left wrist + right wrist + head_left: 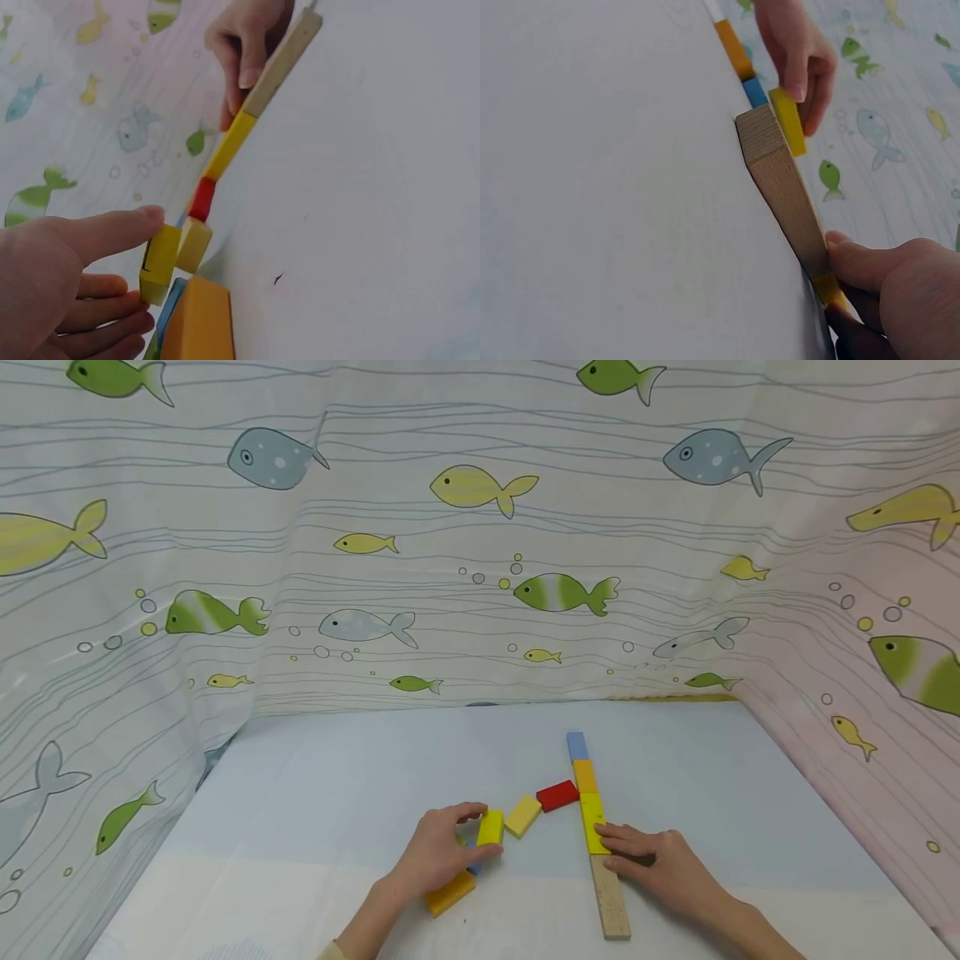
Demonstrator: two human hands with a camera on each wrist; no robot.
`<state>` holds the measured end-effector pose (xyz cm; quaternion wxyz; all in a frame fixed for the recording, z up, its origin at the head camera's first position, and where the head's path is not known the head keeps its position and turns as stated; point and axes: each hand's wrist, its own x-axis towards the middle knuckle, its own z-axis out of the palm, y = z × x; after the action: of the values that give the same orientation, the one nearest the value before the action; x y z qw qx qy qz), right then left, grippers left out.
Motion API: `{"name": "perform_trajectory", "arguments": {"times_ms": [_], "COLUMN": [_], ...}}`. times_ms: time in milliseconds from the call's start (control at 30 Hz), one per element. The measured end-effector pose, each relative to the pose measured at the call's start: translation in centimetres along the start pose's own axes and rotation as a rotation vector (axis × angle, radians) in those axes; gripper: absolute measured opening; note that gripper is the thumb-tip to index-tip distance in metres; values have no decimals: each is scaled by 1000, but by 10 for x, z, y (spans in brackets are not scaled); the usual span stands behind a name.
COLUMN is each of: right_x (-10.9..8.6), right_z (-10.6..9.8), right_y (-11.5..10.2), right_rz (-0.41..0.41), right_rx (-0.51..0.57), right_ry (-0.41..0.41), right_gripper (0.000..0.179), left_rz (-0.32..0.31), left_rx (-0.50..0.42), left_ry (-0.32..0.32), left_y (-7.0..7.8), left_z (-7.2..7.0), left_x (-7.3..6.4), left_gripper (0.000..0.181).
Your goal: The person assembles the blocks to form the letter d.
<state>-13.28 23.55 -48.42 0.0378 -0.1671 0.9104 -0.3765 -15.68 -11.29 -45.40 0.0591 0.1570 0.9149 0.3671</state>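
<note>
My left hand pinches a bright yellow block between thumb and fingertips. In the left wrist view its thumb lies along one end of the block, fingers at the other. Partly hidden by this hand are a blue block and an orange block. My right hand rests against the right side of a straight row of blocks. Its fingertips touch the yellow part of the row, and the thumb lies by the plain wooden block. The thumb sits near their joint in the right wrist view.
Farther up the row come an orange block and a light blue block. A red block angles off the row's left side, beside a pale yellow block. A fish-patterned curtain surrounds the table's back and sides.
</note>
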Motion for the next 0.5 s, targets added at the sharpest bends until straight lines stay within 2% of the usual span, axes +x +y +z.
{"name": "perform_trajectory", "arguments": {"times_ms": [233,500], "right_x": [0,0], "right_z": [1,0], "right_y": [-1,-1], "right_rz": [-5,-9], "right_rx": [-1,-11], "right_ry": [3,6], "right_gripper": [45,46], "left_rz": [-5,51], "left_rx": [33,103], "left_ry": [5,-2], "left_y": [11,17], "left_z": [6,14], "left_x": [-12,-18], "left_gripper": [59,59]}}
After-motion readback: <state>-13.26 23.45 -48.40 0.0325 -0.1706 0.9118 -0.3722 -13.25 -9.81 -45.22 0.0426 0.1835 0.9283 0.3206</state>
